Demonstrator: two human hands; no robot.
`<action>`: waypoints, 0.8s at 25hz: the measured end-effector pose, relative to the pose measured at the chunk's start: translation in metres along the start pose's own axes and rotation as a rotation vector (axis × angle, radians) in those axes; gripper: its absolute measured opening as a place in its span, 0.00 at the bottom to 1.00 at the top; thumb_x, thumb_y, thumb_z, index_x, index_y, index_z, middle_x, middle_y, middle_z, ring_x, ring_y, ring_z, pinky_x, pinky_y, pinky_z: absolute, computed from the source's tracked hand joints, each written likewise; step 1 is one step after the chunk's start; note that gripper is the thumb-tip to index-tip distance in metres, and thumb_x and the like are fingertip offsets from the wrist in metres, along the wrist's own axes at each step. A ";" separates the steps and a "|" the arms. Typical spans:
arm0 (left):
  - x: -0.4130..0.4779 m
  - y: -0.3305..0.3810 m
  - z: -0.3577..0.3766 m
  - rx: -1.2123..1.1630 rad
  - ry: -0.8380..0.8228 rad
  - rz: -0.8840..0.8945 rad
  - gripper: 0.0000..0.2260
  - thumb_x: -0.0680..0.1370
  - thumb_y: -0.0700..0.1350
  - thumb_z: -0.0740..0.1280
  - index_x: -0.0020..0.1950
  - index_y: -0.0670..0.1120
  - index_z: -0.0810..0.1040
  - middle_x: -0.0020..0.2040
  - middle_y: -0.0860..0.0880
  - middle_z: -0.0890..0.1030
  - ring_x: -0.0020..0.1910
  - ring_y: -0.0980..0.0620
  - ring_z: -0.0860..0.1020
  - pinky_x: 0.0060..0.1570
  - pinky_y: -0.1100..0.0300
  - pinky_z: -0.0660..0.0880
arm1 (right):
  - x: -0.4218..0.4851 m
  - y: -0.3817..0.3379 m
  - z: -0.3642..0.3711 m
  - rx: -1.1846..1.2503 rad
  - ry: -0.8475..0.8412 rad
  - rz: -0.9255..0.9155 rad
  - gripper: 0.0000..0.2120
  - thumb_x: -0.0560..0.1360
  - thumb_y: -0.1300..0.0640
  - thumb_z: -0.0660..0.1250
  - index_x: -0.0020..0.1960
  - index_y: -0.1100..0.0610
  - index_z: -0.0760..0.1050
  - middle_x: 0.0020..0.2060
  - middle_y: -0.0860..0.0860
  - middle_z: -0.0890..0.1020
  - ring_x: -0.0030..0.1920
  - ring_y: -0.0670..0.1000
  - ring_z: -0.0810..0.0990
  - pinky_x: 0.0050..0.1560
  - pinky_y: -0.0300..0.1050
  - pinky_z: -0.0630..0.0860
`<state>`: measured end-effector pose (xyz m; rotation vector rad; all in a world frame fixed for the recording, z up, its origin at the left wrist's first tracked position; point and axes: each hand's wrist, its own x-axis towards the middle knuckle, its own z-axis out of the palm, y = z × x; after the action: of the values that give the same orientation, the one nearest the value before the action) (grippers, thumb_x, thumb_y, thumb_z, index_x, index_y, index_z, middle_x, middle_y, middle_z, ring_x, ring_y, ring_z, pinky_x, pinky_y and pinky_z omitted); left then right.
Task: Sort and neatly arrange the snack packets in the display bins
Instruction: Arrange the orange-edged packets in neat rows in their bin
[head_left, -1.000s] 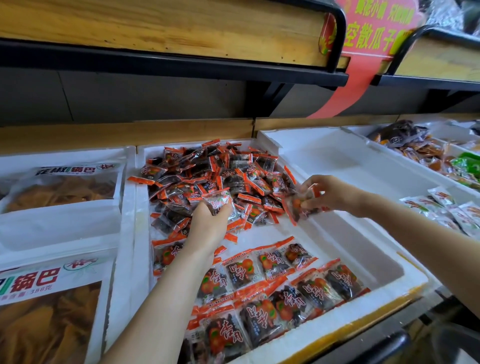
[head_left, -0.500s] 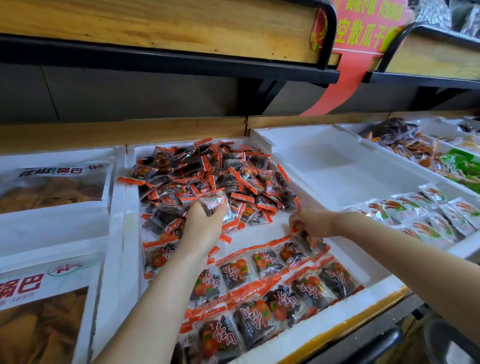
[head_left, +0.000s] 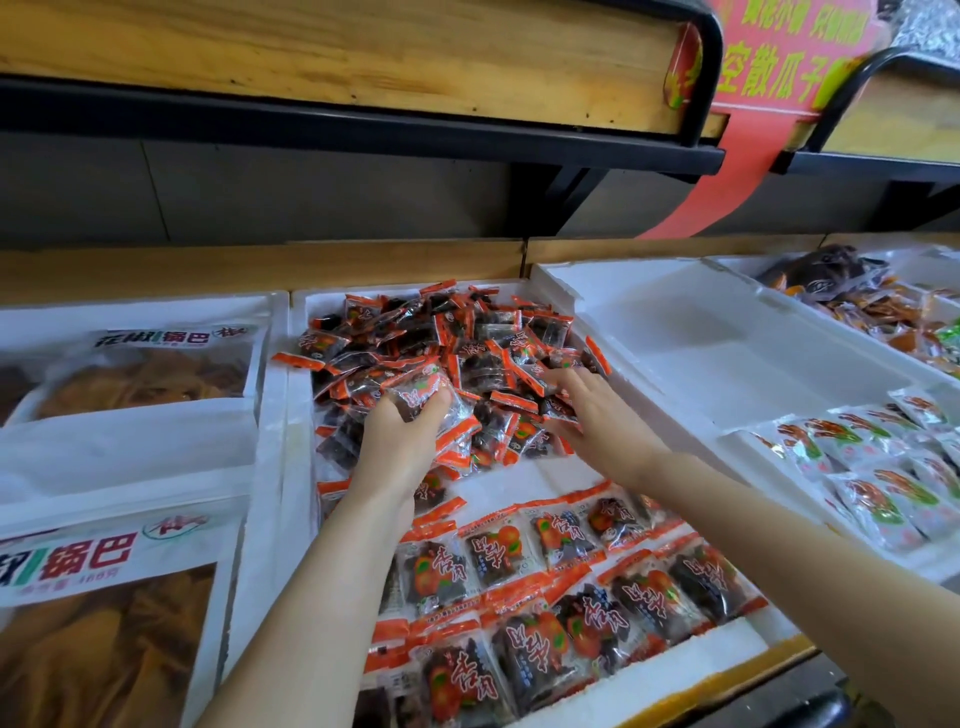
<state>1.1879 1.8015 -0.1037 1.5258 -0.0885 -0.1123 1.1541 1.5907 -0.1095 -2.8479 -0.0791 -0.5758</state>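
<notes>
Wooden shelf (head_left: 337, 57) on black brackets, grey wall (head_left: 260, 197), red banner (head_left: 737, 156).

orange-edged dark packets (head_left: 457, 358), white bin (head_left: 558, 483)

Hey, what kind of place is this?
Probably a shop's loose-snack section: white foam bins hold piles of orange-edged snack packets, with a red promotional sign hanging from the shelf above.

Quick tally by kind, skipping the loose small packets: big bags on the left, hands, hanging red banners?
Big bags: 2
Hands: 2 (left hand grips an orange-edged packet; right hand rests on the pile)
Red banners: 1
Total: 5
</notes>
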 end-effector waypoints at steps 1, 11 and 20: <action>0.001 -0.001 -0.002 -0.009 0.013 0.005 0.17 0.76 0.55 0.68 0.61 0.48 0.74 0.58 0.48 0.79 0.58 0.46 0.77 0.62 0.43 0.72 | 0.010 -0.003 0.005 0.007 0.010 0.022 0.26 0.78 0.52 0.62 0.73 0.55 0.58 0.70 0.51 0.65 0.71 0.52 0.63 0.71 0.47 0.60; 0.014 -0.001 -0.003 -0.042 0.063 -0.017 0.29 0.78 0.58 0.64 0.73 0.45 0.62 0.70 0.47 0.70 0.67 0.45 0.70 0.66 0.42 0.69 | 0.072 0.008 0.008 -0.103 0.133 0.191 0.08 0.79 0.55 0.61 0.49 0.58 0.77 0.40 0.53 0.81 0.37 0.53 0.78 0.40 0.49 0.78; 0.007 0.011 -0.002 -0.294 0.000 -0.173 0.25 0.81 0.60 0.52 0.71 0.46 0.67 0.66 0.41 0.75 0.55 0.42 0.80 0.38 0.50 0.81 | 0.006 -0.071 -0.003 0.079 0.400 -0.408 0.16 0.77 0.50 0.60 0.61 0.50 0.78 0.50 0.50 0.80 0.47 0.50 0.79 0.43 0.46 0.79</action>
<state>1.1949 1.8029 -0.0924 1.2375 0.0583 -0.2526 1.1515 1.6591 -0.0893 -2.5889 -0.6035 -1.1802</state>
